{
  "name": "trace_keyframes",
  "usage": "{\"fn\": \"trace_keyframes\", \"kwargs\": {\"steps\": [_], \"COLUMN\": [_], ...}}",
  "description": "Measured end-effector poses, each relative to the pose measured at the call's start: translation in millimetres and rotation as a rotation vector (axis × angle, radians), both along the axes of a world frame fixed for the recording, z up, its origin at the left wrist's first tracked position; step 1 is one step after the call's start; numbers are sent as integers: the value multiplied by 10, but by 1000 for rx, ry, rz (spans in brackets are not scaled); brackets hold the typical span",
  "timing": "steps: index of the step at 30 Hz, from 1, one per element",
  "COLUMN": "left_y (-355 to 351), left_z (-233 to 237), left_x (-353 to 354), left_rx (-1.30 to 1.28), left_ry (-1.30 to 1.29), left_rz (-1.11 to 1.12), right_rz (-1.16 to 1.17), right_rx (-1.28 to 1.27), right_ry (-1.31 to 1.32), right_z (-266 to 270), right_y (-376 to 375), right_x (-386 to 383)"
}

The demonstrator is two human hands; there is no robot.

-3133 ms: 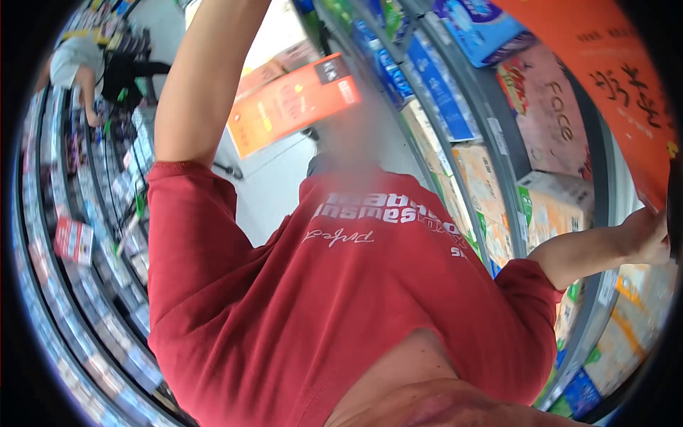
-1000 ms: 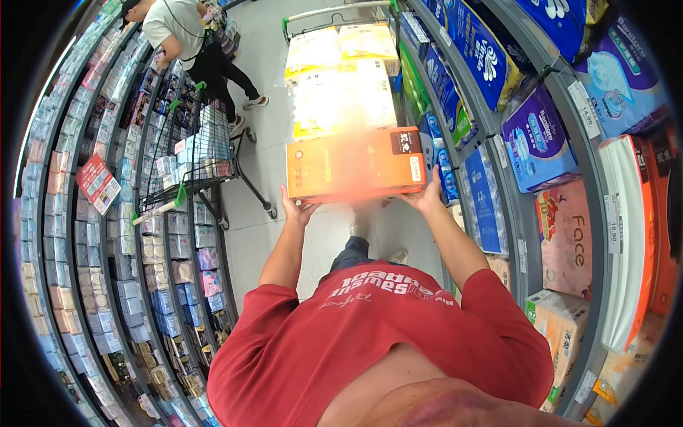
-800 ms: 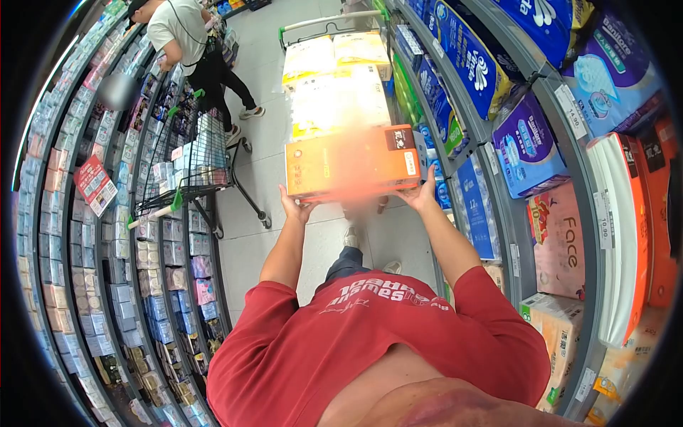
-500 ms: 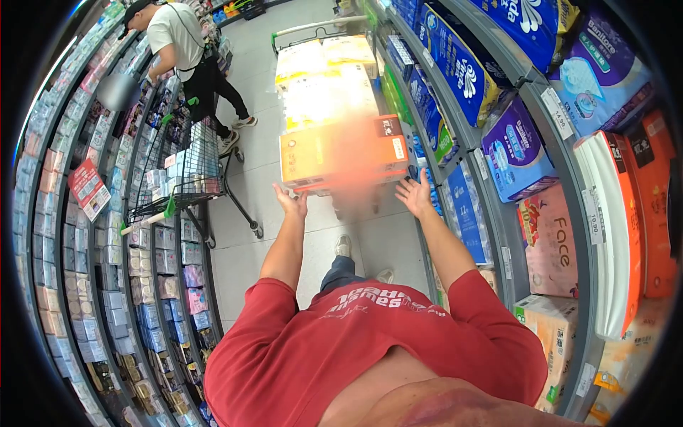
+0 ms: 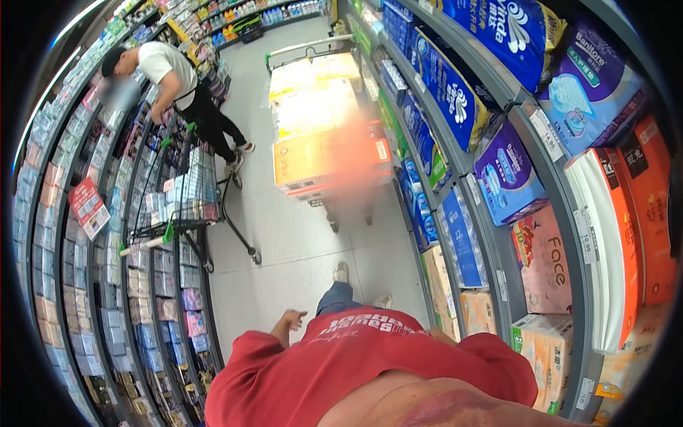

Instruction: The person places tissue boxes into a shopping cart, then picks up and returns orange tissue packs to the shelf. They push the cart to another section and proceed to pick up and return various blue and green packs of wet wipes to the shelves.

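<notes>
My left hand [image 5: 290, 320] is low in front of my red shirt, empty, its fingers apart and pointing right. On the right, only a bit of skin shows past the shirt beside the shelf; my right hand's fingers are hidden. Ahead of me, an orange pack [image 5: 313, 160] lies across the near end of a loaded cart [image 5: 313, 47], touched by neither hand. Yellow-white packs [image 5: 313, 103], washed out by glare, lie behind it. A blurred patch covers part of the orange pack's right side.
To the left stands a wire shopping cart [image 5: 203, 199] with small packs. A person in a white shirt [image 5: 163, 67] leans towards the left shelves. The right shelf [image 5: 523, 107] holds blue tissue packs [image 5: 452, 89], purple packs [image 5: 509, 167] and orange packs [image 5: 644, 206].
Both my hands have drawn back from beside the orange pack towards my body. The cart and pack now stand farther from me. The other person's arm and stance have shifted.
</notes>
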State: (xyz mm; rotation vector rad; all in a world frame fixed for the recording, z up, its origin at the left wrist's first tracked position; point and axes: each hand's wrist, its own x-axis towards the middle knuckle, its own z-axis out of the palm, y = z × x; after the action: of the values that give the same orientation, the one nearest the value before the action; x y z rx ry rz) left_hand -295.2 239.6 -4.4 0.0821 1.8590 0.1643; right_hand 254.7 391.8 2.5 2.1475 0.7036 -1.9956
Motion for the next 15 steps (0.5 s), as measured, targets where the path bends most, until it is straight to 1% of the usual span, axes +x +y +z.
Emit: {"fn": "trace_keyframes", "kwargs": {"steps": [1,2,4,6,7,9,10,11,12,13,14,15], "left_y": [-38,0,33,258,448,851,1067,1276,1476,1657,1804,1936], "left_z": [102,200,278,335,374,419,478,562,619,648,691,762], "left_x": [0,-42,-139,-202,-246,-301,-281,-238,-225,-214,-189,-168], "left_rx": [-17,-9,15,65,110,239,344,446,500,555,557,618], "left_ry": [18,23,87,128,169,158,192,227,200,171,165,151], "left_rz": [55,50,146,149,147,154,149,144,145,144,136,80], "right_rz": [123,195,289,320,310,258,372,515,895,599,626,596], "right_rx": [-13,-36,-42,9,64,226,228,555,717,563,633,799], "right_ry": [-65,-109,-161,-186,-180,-116,-137,81,73,1,-43,38], "right_z": [6,14,-40,-110,-158,-316,-484,-1102,-1040,-798,-598,-657], "right_y": [-36,-25,86,312,480,862,1107,1263,1560,1772,1961,2107], "right_x": [191,280,294,113,-56,-421,-624,-639,-907,-1308,-1585,-1794]}}
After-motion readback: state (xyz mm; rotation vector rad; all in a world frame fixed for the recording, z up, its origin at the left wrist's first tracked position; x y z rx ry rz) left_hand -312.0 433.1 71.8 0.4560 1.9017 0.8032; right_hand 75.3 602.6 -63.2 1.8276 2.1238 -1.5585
